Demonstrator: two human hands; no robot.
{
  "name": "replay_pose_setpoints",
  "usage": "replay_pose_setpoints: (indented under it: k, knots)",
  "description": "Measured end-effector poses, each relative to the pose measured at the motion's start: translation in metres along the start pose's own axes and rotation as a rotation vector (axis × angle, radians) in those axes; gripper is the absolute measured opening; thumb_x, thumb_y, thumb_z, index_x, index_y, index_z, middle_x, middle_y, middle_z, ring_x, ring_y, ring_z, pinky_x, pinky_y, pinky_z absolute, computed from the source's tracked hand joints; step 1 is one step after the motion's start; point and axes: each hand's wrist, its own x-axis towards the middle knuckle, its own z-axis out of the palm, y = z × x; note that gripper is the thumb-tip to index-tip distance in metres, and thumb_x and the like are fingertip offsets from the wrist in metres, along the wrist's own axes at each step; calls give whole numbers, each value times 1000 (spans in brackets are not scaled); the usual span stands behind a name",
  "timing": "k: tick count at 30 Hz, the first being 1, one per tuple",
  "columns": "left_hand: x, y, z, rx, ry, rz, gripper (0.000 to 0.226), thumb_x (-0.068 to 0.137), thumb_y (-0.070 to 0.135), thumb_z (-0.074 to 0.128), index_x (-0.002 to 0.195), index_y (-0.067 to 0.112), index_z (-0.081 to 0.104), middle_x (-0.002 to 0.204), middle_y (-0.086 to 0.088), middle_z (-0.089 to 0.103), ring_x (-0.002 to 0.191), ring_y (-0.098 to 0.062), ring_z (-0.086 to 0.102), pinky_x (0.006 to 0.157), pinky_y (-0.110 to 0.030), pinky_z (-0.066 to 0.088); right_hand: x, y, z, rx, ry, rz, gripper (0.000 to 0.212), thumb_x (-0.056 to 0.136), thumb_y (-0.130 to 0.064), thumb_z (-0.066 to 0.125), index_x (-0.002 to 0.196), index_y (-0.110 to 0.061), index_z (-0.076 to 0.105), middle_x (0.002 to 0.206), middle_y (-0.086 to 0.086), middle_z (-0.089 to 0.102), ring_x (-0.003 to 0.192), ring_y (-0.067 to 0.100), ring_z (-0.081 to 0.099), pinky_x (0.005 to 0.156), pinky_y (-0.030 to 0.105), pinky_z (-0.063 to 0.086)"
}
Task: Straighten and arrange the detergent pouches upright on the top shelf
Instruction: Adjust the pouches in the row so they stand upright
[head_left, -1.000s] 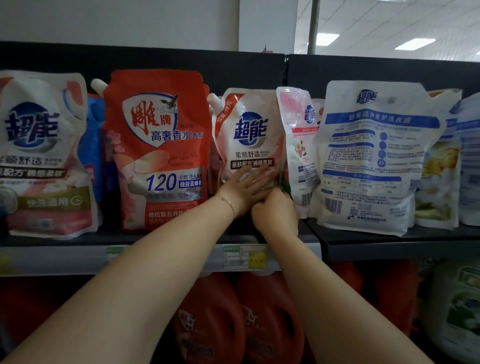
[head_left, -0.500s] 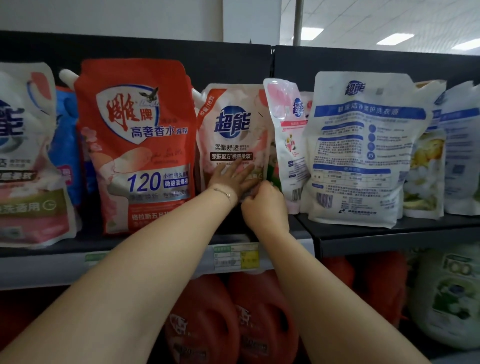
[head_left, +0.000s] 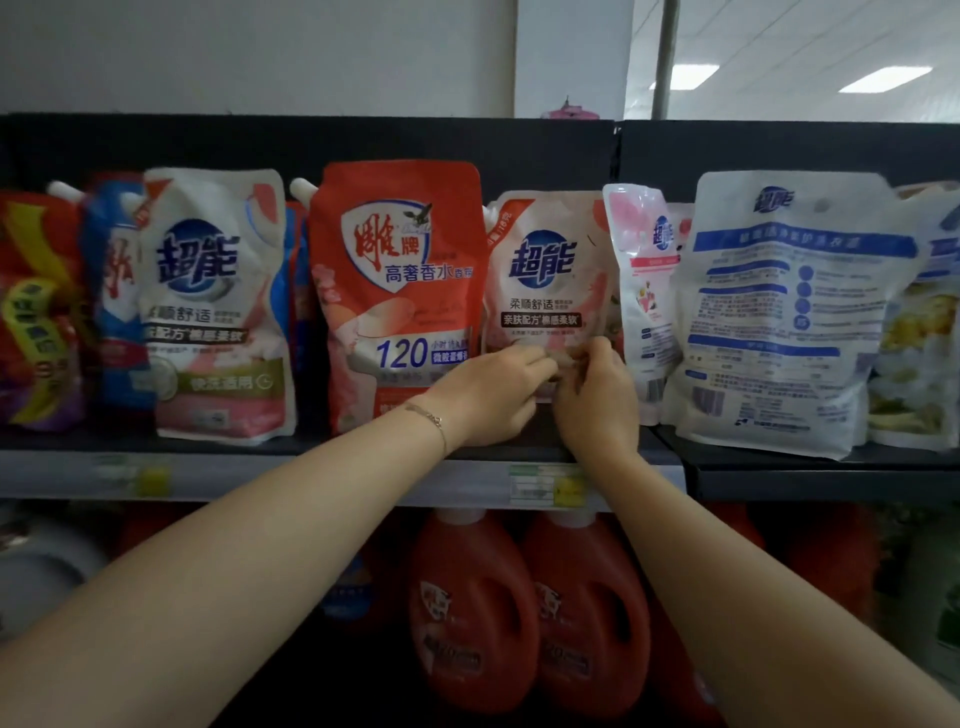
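A small pink and white detergent pouch (head_left: 545, 270) stands upright on the top shelf (head_left: 311, 444), between a tall red pouch (head_left: 400, 280) and a narrow pink pouch (head_left: 644, 291) turned sideways. Both hands pinch its lower part. My left hand (head_left: 493, 395) grips it from the left, my right hand (head_left: 597, 395) from the right, and together they hide the pouch's bottom edge. A big white pouch (head_left: 789, 312) shows its back side at the right. Another pink and white pouch (head_left: 213, 306) leans at the left.
More pouches crowd the far left (head_left: 41, 312) and far right (head_left: 924, 322) of the shelf. A black back panel (head_left: 311, 145) closes the shelf behind. Red detergent bottles (head_left: 530, 613) stand on the lower shelf, under a price label (head_left: 550, 486).
My left hand went from flat on the pouch to a pinch at its lower part. The view shifted left, showing more pouches on that side.
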Motion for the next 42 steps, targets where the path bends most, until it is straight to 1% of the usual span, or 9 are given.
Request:
replay_pose_setpoints:
  k: [6, 11, 13, 16, 21, 26, 31, 34, 42]
  knots:
    - [-61, -27, -34, 236, 73, 32, 26, 82, 12, 60, 107, 6, 63, 101, -9, 62, 87, -29, 61, 63, -35, 51, -17, -30, 13, -251, -59, -400, 12, 85, -15, 57, 93, -7, 56, 91, 12, 61, 84, 32, 56, 67, 37, 42]
    - [-117, -53, -56, 356, 67, -92, 25, 77, 20, 49, 92, 9, 65, 87, -5, 62, 72, -24, 60, 50, -31, 47, -37, -80, 43, -203, -162, -614, 10, 75, -13, 62, 75, -9, 54, 70, 8, 58, 62, 31, 57, 53, 27, 29]
    - [-141, -64, -62, 400, 51, -176, 27, 76, 24, 41, 84, 11, 63, 81, -5, 60, 68, -25, 59, 49, -32, 46, -45, -98, 57, -143, -247, -661, 9, 81, -15, 59, 79, -8, 54, 76, 9, 59, 68, 33, 58, 53, 28, 29]
    - [-180, -83, -71, 451, 36, -327, 15, 76, 20, 50, 81, 10, 61, 79, -8, 59, 68, -29, 59, 52, -34, 45, -53, -123, 77, -29, -391, -683, 9, 88, -17, 54, 86, -10, 50, 86, 7, 58, 78, 31, 56, 54, 31, 31]
    - [-219, -109, -82, 429, 42, -804, 26, 91, 28, 48, 113, 14, 52, 107, -4, 58, 99, -27, 56, 71, -36, 41, -61, -161, 112, 277, -469, -410, 22, 92, -21, 51, 113, -15, 46, 103, 5, 55, 88, 30, 57, 73, 44, 49]
    - [-222, -136, -82, 9, 179, -1174, 37, 94, 47, 46, 103, 11, 40, 109, -12, 54, 99, -32, 54, 80, -42, 47, -61, -181, 142, 395, -568, -75, 52, 89, -27, 61, 130, -8, 38, 128, 13, 50, 113, 29, 52, 91, 42, 48]
    - [-210, -152, -75, -438, 249, -1327, 68, 96, 57, 35, 140, 5, 34, 141, -12, 45, 127, -30, 43, 91, -32, 33, -50, -192, 161, 490, -669, 54, 79, 80, -33, 75, 135, -2, 28, 130, 12, 52, 115, 27, 56, 84, 30, 50]
    - [-203, -161, -70, -571, 355, -1376, 76, 91, 66, 34, 143, 11, 34, 145, -8, 41, 131, -30, 40, 101, -35, 32, -52, -191, 166, 483, -608, 19, 77, 80, -30, 76, 133, 0, 31, 127, 11, 56, 112, 24, 59, 78, 23, 47]
    - [-182, -157, -69, -698, 657, -1552, 79, 93, 63, 32, 148, 7, 27, 149, -12, 34, 133, -31, 37, 106, -38, 31, -62, -187, 156, 542, -518, -84, 46, 82, -29, 74, 112, -14, 42, 113, 4, 61, 103, 20, 62, 79, 30, 54]
